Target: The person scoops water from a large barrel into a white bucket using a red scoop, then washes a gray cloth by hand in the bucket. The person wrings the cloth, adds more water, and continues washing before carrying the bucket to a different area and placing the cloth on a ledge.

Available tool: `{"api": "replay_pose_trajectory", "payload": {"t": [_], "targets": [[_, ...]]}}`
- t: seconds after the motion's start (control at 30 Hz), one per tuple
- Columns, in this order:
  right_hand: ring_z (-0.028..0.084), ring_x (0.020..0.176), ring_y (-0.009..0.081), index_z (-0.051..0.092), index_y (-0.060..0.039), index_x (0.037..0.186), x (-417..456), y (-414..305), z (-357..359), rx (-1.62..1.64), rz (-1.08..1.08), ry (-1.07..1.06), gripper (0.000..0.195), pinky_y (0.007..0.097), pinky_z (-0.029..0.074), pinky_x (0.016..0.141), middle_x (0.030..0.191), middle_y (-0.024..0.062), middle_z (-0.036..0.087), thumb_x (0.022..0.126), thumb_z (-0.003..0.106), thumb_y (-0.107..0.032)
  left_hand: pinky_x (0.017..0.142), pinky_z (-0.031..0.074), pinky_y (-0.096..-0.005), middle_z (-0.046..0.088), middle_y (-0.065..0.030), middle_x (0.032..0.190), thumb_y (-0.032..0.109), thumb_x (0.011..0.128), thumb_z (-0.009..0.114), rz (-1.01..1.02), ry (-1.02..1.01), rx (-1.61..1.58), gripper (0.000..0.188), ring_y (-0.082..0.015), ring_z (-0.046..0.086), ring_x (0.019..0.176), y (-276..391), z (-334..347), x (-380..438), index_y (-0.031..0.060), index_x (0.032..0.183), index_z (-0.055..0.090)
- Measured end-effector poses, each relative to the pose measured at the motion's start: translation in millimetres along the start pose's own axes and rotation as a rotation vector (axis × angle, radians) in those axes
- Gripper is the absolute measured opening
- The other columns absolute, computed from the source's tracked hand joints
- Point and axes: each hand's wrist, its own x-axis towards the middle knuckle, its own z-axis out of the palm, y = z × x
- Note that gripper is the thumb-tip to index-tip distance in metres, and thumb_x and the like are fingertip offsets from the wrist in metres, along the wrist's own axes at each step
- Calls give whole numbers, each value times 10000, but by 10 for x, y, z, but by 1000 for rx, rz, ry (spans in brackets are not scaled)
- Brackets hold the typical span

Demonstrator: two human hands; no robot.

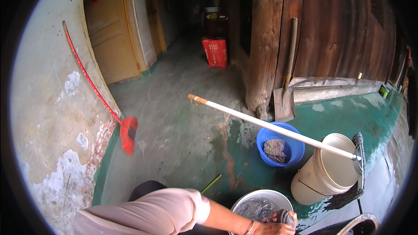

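Observation:
My left hand, with a bracelet at the wrist, is closed around a bunched grey wet cloth over the near right rim of a white basin. More dark cloth lies in the basin's cloudy water. Fingers show on both sides of the bunch; whether some belong to my right hand cannot be told, and its arm is hidden below the picture. Beyond the basin, a blue plastic tub holds a grey patterned cloth. A mop's white handle passes over it, its grey head against a cream bucket.
A dark container stands at lower right, and a thin green stick lies left of the basin. A shovel leans on the wooden wall. A red long-handled dustpan rests by the left wall. A red bag stands farther down the passage.

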Motion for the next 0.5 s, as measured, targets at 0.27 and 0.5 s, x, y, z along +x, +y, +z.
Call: {"api": "replay_pose_trajectory", "payload": {"t": [0.27,0.5], "targets": [[577,1020,281,580,2,1150,271,-152,44,-504,125,-188,387,385,464,860,1125,189,600,843,573,-235,681,425,-426,507,-46,703,246,720,582,266,-200,32,179,-258,520,722,-55,-80,-106,145,636,462],[585,1007,283,589,7,1135,411,-109,134,-662,223,-281,377,384,465,857,1109,196,609,838,577,-224,619,421,-396,529,-48,695,252,745,556,321,-172,152,182,-234,533,696,-38,25,-354,143,621,478]]}}
